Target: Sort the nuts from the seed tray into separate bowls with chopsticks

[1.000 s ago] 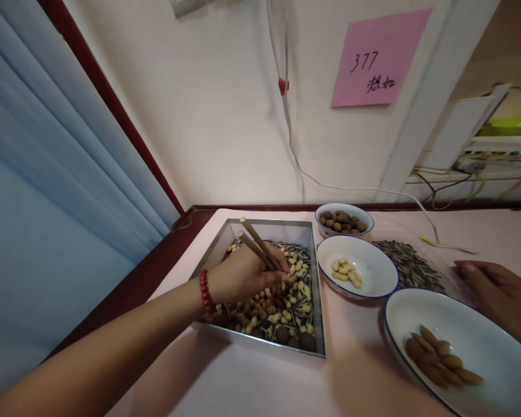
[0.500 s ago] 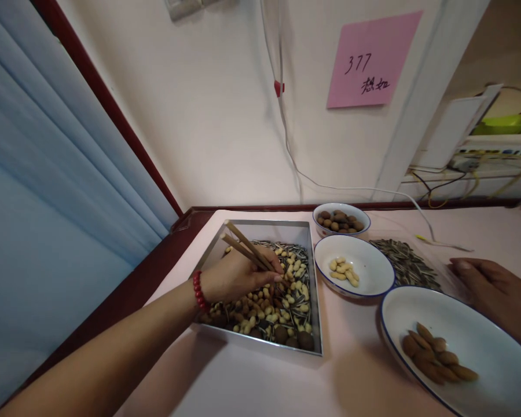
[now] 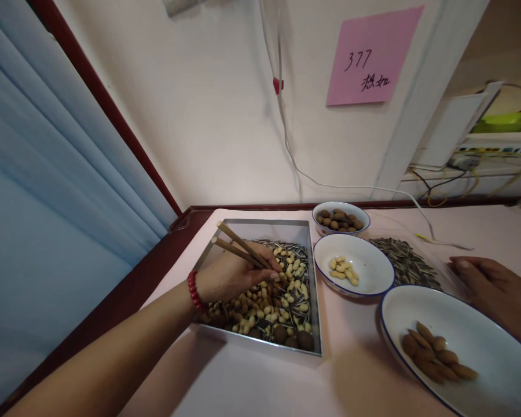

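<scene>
Chopsticks (image 3: 243,244) brown w/ pale butt ends, tips prob. amid mixed nuts (image 3: 271,314)

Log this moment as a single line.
left hand: holds chopsticks | location: over nut-and-seed box | right hand: at edge of clear seed tray

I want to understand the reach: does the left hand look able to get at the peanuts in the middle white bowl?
Probably yes: the left hand, holding chopsticks, is in the box beside that bowl; only their rims seem between, and the peanuts lie uncovered.
</scene>
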`<state>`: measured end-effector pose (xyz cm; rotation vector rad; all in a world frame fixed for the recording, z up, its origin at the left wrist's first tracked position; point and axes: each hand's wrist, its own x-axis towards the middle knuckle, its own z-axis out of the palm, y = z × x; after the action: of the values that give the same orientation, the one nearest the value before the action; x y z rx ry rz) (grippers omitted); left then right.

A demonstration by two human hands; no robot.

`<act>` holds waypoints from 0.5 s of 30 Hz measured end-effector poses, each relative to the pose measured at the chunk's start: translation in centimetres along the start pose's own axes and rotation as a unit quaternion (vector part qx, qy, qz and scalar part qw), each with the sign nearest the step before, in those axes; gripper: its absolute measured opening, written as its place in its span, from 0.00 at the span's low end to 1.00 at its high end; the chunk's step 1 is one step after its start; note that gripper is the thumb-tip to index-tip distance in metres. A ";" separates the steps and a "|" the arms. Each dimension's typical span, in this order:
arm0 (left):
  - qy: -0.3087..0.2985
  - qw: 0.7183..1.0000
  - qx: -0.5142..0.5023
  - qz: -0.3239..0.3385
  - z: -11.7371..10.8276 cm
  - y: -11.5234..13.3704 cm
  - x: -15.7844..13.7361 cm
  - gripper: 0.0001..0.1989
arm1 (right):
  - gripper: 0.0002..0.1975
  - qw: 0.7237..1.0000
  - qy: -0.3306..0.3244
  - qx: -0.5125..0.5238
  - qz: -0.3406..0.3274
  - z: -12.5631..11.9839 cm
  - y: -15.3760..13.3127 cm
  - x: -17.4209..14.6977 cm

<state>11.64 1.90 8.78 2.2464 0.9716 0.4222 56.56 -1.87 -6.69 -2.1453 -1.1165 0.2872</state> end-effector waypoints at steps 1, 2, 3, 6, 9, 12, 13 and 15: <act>-0.013 1.000 0.007 0.005 0.1 0.1 0.0 0.05 | 0.24 1.000 -0.003 0.000 0.003 -0.1 -0.1 -0.1; -0.025 1.000 0.015 0.010 0.2 0.1 0.1 0.05 | 0.24 1.000 -0.005 -0.001 0.006 -0.1 -0.2 -0.1; -0.034 0.999 0.023 0.017 0.3 0.0 0.1 0.05 | 0.24 1.000 -0.006 -0.003 0.008 -0.2 -0.3 -0.1; -0.043 0.998 0.032 0.045 0.5 -0.3 0.2 0.06 | 0.23 1.000 -0.006 -0.005 0.004 -0.2 -0.5 -0.1; -0.042 0.996 0.033 0.066 0.5 -0.7 0.1 0.05 | 0.23 1.000 0.000 -0.005 -0.005 -0.2 -0.5 -0.1; -0.041 0.994 0.047 0.091 0.6 -0.8 0.1 0.05 | 0.24 1.000 0.000 -0.004 0.000 -0.3 -0.8 -0.2; -0.042 0.993 0.051 0.098 0.6 -0.8 0.1 0.05 | 0.25 1.000 -0.002 -0.004 0.005 -0.3 -0.9 -0.2; -0.042 0.992 0.049 0.104 0.8 -0.9 0.3 0.05 | 0.27 1.000 -0.006 -0.005 0.013 -0.4 -1.1 -0.3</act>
<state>11.75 2.24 7.62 2.4451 0.7323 0.3740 55.91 -1.93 -5.69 -2.1707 -1.0981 0.3075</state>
